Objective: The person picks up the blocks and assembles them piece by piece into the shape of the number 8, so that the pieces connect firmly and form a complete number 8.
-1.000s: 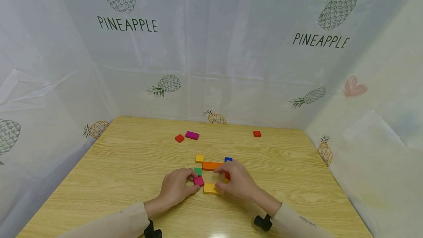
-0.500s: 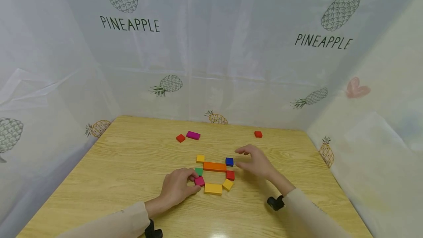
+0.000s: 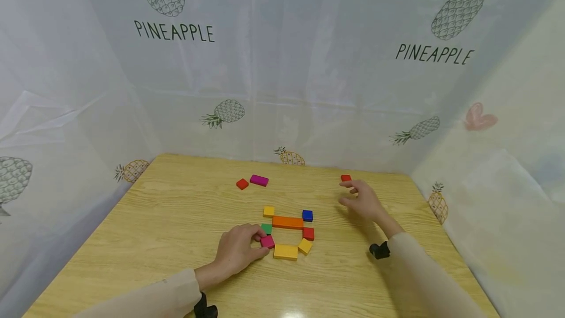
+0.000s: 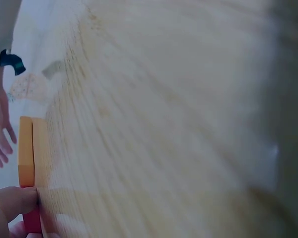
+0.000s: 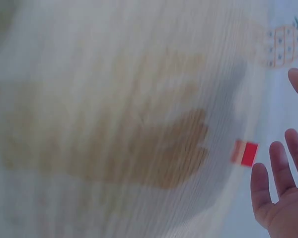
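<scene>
In the head view my left hand (image 3: 240,248) pinches a pink block (image 3: 267,242) between thumb and fingers on the table. The left wrist view shows the thumb against the same pink block (image 4: 32,221), beside the yellow block (image 4: 26,151). My right hand (image 3: 363,202), fingers spread, hovers just in front of a red block (image 3: 346,178) at the back right, partly covering it. That red block (image 5: 248,153) lies beyond the fingertips in the right wrist view. A green block (image 3: 267,228) sits behind the pink one, and a yellow rectangular block (image 3: 285,251) to its right.
An orange block (image 3: 288,222) lies with a yellow block (image 3: 269,211) and a blue block (image 3: 307,216) at its ends. A red block (image 3: 308,233) and tilted yellow block (image 3: 305,246) sit at right. Farther back lie another red block (image 3: 242,184) and a purple block (image 3: 259,180).
My right hand has moved from the block arrangement back and to the right, up to the far red block, uncovering the blocks beneath it. The left hand stays on the pink block.
</scene>
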Action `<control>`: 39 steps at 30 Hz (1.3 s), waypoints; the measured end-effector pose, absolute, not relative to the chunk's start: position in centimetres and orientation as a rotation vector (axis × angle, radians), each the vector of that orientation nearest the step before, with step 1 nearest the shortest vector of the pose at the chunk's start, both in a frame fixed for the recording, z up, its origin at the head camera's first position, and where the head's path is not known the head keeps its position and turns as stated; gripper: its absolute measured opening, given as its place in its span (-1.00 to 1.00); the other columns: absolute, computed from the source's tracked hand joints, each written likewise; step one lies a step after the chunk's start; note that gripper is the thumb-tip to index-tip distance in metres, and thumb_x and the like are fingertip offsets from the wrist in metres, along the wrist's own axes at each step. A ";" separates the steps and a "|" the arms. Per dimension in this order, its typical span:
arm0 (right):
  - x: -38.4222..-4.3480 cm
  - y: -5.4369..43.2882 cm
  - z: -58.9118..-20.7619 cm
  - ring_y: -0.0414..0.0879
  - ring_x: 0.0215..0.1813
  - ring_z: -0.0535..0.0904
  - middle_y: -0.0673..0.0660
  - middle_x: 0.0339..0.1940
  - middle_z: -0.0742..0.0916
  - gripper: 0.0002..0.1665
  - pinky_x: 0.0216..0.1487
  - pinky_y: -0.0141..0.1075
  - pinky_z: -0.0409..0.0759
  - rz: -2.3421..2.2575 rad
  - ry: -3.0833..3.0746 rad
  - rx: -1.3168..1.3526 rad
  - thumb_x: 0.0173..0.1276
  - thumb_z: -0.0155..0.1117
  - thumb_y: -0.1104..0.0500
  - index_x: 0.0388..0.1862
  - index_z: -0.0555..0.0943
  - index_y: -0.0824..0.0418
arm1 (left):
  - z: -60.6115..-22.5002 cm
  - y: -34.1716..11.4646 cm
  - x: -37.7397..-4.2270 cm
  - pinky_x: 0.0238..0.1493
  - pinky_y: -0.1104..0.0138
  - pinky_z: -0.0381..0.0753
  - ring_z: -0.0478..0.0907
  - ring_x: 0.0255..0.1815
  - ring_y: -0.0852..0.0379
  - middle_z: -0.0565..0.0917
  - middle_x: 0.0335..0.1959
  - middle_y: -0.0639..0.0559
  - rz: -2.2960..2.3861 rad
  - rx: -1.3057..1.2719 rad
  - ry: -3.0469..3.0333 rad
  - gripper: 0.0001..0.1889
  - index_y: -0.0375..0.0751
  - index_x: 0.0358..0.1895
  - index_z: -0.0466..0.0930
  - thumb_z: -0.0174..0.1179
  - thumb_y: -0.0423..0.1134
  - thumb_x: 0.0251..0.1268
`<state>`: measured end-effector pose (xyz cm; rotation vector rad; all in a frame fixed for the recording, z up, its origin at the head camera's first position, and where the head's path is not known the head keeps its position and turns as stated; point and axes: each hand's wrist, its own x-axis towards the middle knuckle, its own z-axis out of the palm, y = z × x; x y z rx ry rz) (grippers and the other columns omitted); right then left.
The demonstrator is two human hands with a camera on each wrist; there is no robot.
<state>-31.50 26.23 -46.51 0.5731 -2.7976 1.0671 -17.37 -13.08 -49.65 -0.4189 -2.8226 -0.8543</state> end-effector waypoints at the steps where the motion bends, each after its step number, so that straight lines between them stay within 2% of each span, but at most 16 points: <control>1: -31.8 26.4 -46.5 0.42 0.25 0.56 0.41 0.35 0.57 -0.40 0.13 0.25 0.63 1.076 -2.805 0.553 0.46 0.48 0.19 0.40 0.58 0.35 | -49.7 -13.1 -17.4 -0.32 0.26 0.35 0.43 -0.41 0.33 0.64 -0.40 0.32 -0.854 -0.420 -2.822 -0.73 0.15 -0.24 0.76 0.66 0.01 0.06; 8: -34.5 27.4 -46.8 0.47 0.27 0.53 0.45 0.44 0.53 -0.38 0.18 0.27 0.58 1.142 -2.807 0.510 0.47 0.46 0.19 0.42 0.55 0.39 | -49.7 -13.3 -17.4 -0.34 0.27 0.34 0.42 -0.42 0.34 0.64 -0.40 0.32 -0.843 -0.415 -2.817 -0.72 0.14 -0.24 0.76 0.67 0.01 0.05; 15: -36.7 28.3 -47.8 0.51 0.35 0.49 0.52 0.50 0.44 -0.28 0.26 0.33 0.54 1.122 -2.855 0.484 0.49 0.44 0.18 0.53 0.43 0.38 | -49.7 -13.3 -17.4 -0.34 0.28 0.34 0.44 -0.40 0.33 0.65 -0.39 0.31 -0.842 -0.406 -2.817 -0.73 0.15 -0.25 0.76 0.66 0.01 0.06; 25: -38.3 28.7 -48.0 0.53 0.35 0.47 0.58 0.50 0.34 -0.14 0.32 0.36 0.47 1.082 -2.927 0.492 0.49 0.45 0.16 0.61 0.29 0.43 | -49.4 -13.2 -17.5 -0.32 0.25 0.35 0.46 -0.36 0.30 0.66 -0.37 0.31 -0.861 -0.408 -2.835 -0.73 0.16 -0.24 0.75 0.66 0.01 0.07; 31: -39.1 28.7 -48.0 0.50 0.29 0.49 0.61 0.50 0.31 -0.13 0.30 0.33 0.49 1.009 -2.954 0.501 0.51 0.41 0.14 0.62 0.26 0.45 | -49.5 -13.2 -17.5 -0.33 0.26 0.33 0.43 -0.39 0.32 0.66 -0.37 0.31 -0.858 -0.415 -2.832 -0.74 0.15 -0.26 0.74 0.65 0.00 0.08; 39: -40.1 28.8 -48.1 0.52 0.35 0.50 0.62 0.50 0.36 -0.20 0.30 0.26 0.55 1.025 -2.990 0.506 0.58 0.31 0.21 0.60 0.24 0.53 | -49.5 -13.1 -17.5 -0.31 0.26 0.34 0.44 -0.38 0.32 0.66 -0.37 0.29 -0.872 -0.416 -2.828 -0.73 0.12 -0.25 0.75 0.66 -0.02 0.07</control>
